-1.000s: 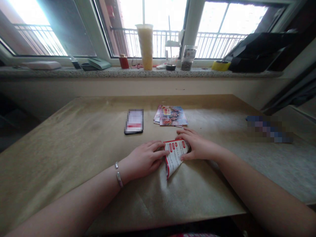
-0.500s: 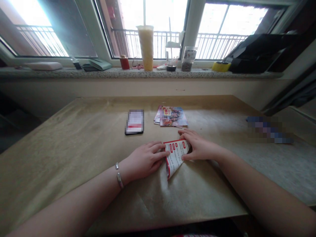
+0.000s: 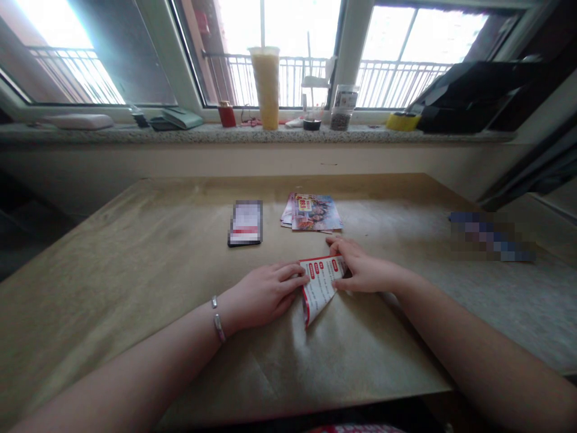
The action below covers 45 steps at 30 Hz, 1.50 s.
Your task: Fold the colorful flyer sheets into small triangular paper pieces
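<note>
Two hands (image 3: pixel 269 293), seemingly one leaflet (image 3: pixel 321 288)

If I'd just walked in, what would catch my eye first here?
Probably the red-edged white paper, folded to a point, on the table with the left hand at its left edge and the right hand at its right. Just beyond lie colourful leaflets. Then the tall cup of yellow drink, standing on the sill against the bright window.
</note>
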Available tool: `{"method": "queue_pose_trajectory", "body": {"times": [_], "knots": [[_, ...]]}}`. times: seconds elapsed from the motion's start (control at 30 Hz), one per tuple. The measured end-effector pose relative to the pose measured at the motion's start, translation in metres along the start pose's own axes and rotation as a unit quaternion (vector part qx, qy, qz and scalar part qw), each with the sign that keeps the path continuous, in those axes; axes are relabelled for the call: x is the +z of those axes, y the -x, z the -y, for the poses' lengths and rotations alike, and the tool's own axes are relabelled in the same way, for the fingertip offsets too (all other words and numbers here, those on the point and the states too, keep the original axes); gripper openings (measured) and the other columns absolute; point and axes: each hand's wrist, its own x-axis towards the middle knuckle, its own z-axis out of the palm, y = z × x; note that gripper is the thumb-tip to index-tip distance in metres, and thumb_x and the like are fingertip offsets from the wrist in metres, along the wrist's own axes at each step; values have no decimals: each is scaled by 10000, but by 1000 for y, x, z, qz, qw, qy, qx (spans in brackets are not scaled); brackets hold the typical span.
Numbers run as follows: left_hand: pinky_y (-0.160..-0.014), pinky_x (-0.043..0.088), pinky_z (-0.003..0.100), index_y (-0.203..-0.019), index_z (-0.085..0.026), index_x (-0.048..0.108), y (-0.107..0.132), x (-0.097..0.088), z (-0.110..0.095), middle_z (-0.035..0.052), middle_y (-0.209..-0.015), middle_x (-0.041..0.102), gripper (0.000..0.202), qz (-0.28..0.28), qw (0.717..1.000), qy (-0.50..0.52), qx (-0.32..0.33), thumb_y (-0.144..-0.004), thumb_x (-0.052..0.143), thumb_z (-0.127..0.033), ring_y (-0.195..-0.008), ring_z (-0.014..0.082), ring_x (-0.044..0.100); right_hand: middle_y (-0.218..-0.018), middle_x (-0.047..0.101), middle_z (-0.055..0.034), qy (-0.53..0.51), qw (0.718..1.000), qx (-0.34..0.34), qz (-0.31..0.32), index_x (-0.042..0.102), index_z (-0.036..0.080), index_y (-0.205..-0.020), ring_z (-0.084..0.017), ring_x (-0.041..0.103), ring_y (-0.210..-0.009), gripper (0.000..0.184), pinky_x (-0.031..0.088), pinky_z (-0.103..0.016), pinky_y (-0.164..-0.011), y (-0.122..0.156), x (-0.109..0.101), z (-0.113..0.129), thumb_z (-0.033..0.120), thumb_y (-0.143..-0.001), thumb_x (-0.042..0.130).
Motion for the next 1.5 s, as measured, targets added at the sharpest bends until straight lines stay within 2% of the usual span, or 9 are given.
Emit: {"method": "queue_pose_trajectory", "body": {"times": [0.1,0.6,0.97,1.23,1.37,1.5], "knots": [[-1062,414,398,-1311,-197,487,0,0,0,74,-1332,518,391,3,1000,4,2,-925,440,-235,-1251,227,464,-1442,323,-187,13,1000,10,12,451,185,-969,-317,245,-1378,386,224,-480,-1119,0,0,0,326,-685,670],[-1059,418,396,-1300,-203,497,-1,-3,1,64,-1331,528,400,13,1000,14,1,-903,446,-220,-1244,225,479,-1508,244,-190,65,995,59,42,480,167,-985,-336,182,-1410,316,193,-502,-1140,-1,-9,-7,332,-740,591],[-1066,409,394,-1301,-205,494,-2,-4,1,66,-1331,527,411,16,1000,18,4,-891,464,-212,-1259,225,462,-1525,234,-162,71,991,108,39,490,170,-986,-364,159,-1413,279,184,-511,-1140,-3,-10,-23,283,-736,538],[-1065,407,397,-1316,-211,481,-1,-3,3,66,-1320,531,413,17,1000,18,6,-905,448,-227,-1257,218,460,-1490,305,-151,77,991,107,17,495,188,-955,-352,244,-1386,249,246,-523,-1110,-4,-12,-42,296,-736,547],[-1066,404,402,-1326,-218,468,0,-2,4,67,-1322,526,431,14,1000,21,10,-896,459,-224,-1263,224,452,-1506,287,-128,73,989,124,14,504,196,-939,-385,205,-1395,226,226,-557,-1109,-4,-13,-49,289,-739,553],[-1072,398,400,-1326,-208,469,-1,-2,3,69,-1328,520,436,23,999,22,7,-890,464,-214,-1269,226,446,-1499,309,-128,77,987,140,-5,520,203,-916,-394,230,-1385,206,220,-588,-1099,-4,-11,-56,263,-724,564]]}}
